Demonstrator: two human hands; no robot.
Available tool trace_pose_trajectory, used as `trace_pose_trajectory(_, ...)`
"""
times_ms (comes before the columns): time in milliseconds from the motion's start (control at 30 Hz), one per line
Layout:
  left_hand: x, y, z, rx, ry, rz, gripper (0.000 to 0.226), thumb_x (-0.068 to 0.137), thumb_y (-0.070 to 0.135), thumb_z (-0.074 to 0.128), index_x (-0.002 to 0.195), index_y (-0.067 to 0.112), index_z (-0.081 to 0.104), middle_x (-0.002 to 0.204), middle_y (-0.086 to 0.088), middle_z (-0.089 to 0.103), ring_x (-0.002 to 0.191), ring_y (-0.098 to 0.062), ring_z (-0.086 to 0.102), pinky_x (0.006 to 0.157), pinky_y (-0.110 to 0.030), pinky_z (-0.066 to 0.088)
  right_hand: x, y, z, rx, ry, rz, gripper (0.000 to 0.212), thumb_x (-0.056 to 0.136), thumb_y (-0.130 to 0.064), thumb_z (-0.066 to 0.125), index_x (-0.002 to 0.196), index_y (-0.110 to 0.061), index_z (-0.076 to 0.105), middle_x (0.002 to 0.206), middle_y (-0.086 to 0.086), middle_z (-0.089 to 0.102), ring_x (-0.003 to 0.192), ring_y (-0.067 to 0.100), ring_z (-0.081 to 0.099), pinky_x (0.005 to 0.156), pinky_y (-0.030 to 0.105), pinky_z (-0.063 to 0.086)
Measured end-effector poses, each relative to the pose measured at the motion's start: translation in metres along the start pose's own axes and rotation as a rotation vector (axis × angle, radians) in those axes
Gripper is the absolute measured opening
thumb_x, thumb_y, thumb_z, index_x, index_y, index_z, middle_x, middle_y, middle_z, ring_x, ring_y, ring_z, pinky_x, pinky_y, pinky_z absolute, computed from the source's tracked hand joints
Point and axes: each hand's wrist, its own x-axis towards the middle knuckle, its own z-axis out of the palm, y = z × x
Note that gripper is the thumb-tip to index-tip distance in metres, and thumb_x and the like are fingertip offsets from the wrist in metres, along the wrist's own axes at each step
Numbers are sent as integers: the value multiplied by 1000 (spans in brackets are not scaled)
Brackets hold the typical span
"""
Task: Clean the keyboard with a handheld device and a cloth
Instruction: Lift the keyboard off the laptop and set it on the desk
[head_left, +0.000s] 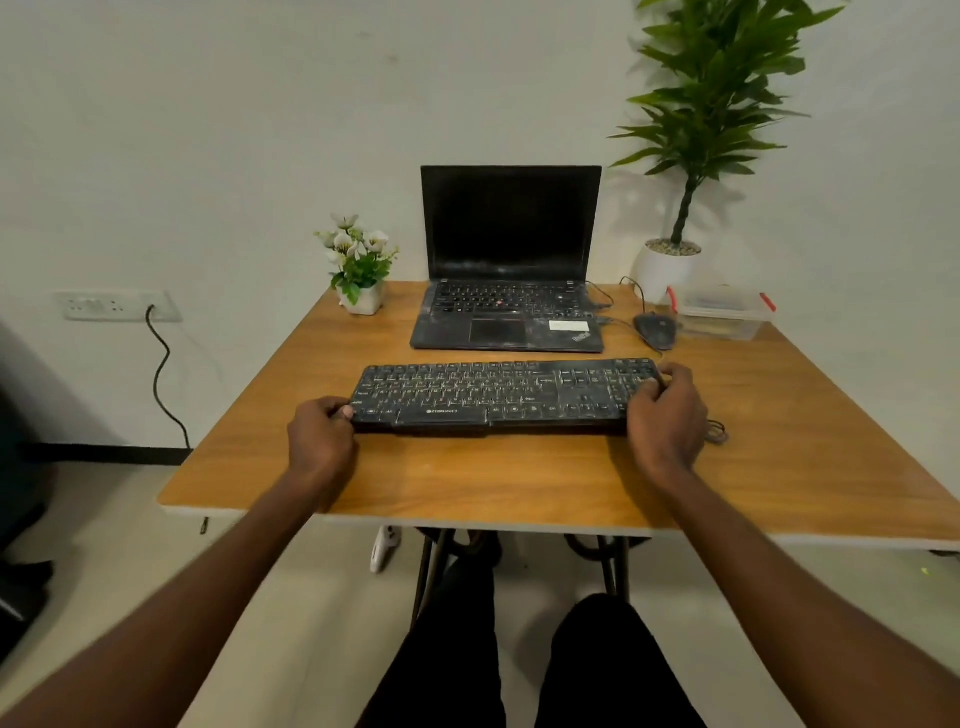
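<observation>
1. One wooden table (519, 478): bare near strip in front, likely kept as working room for the cleaning.
2. Open laptop (511, 270), screen dark: pushed to the far edge, behind the keyboard, out of the way.
3. Black Zebronics keyboard (498, 397), dusty: flat on the table, mid-depth, square to the sitter; seemingly being positioned before cleaning.
4. Left hand (322, 434): fingers curled round the keyboard's left end, gripping it.
5. Right hand (667, 410): fingers curled over the right end, gripping likewise; two-ended hold suits shifting or steadying.
6. Lidded clear plastic box (722, 314), far right: contents unclear.
7. Black mouse (655, 331), beside the box.
8. Handheld device, cloth: not visible.
</observation>
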Motion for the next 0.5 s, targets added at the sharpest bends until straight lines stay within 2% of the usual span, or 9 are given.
trace_pose_trajectory(133, -6, -5, -1, 61, 19, 55, 29, 110, 2, 47, 109, -2, 75, 97, -15, 71, 89, -29, 60, 77, -36, 43, -13, 7, -3, -30, -39, 5, 29, 102, -24, 51, 129, -12, 54, 111, 12, 66, 95, 31, 59, 78, 39, 44)
trace_pose_trajectory(200, -7, -10, 3, 109, 31, 123, 30, 110, 1, 45, 108, -2, 75, 98, -16, 71, 88, -30, 60, 76, -39, 46, -16, 10, -2, -77, -40, -4, 25, 103, -25, 50, 122, -10, 54, 109, 11, 64, 90, 29, 55, 81, 42, 45)
trace_pose_trajectory(267, -4, -16, 6, 152, 48, 166, 30, 110, 2, 45, 107, 0, 75, 102, -20, 70, 89, -33, 60, 76, -43, 49, -14, 13, 1, -123, -31, -24, 24, 103, -28, 50, 118, -10, 53, 107, 11, 65, 91, 32, 59, 84, 46, 49)
trace_pose_trajectory(400, 3, -19, 11, 233, 27, 170, 31, 110, 4, 46, 124, 2, 73, 118, -24, 64, 100, -37, 60, 85, -42, 48, -1, 18, 7, -226, -58, -63, 33, 103, -41, 49, 115, -10, 54, 98, 11, 68, 88, 34, 64, 82, 46, 50)
trace_pose_trajectory(500, 8, -18, 15, 277, 15, 209, 32, 110, 5, 46, 130, 4, 71, 117, -21, 60, 100, -34, 57, 84, -39, 44, 11, 22, 9, -210, -143, -100, 38, 103, -45, 49, 121, -11, 48, 105, 11, 66, 91, 32, 62, 85, 48, 51)
